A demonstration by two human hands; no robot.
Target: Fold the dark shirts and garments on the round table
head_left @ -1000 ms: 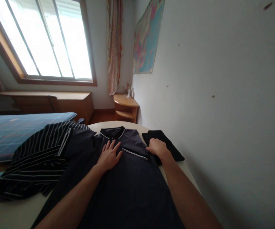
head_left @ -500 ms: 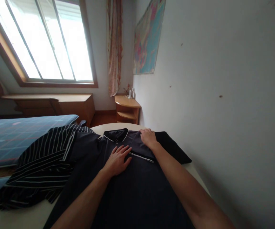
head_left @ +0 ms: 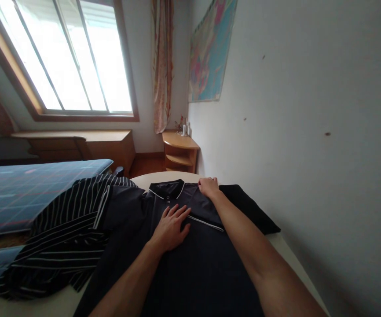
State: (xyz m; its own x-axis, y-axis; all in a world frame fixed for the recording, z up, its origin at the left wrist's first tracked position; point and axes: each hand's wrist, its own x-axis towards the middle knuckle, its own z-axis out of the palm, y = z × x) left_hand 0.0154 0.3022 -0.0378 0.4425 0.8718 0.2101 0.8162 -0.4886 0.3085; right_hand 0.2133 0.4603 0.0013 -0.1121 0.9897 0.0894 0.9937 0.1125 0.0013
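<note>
A dark polo shirt [head_left: 206,264] lies spread on the pale table, its black collar [head_left: 167,189] edged in white and pointing away from me. One sleeve is folded inward across the chest, its white-trimmed hem [head_left: 206,223] running diagonally. My left hand [head_left: 172,228] rests flat on the chest below the buttons, fingers spread. At the shoulder on the right, my right hand [head_left: 208,187] has its fingers curled in on the fabric along the fold. The other sleeve [head_left: 121,207] stretches out to the left.
Left of the shirt is a black-and-white striped garment [head_left: 61,224]. Dark cloth [head_left: 248,209] lies at the right, near the white wall [head_left: 309,176]. A bed with a blue plaid cover [head_left: 45,185] stands left; a corner shelf [head_left: 180,141] is beyond the table [head_left: 141,178].
My right hand's fingers have curled in at the shoulder, where they lay flatter before. My left hand stays flat on the chest. The whole view has shifted slightly.
</note>
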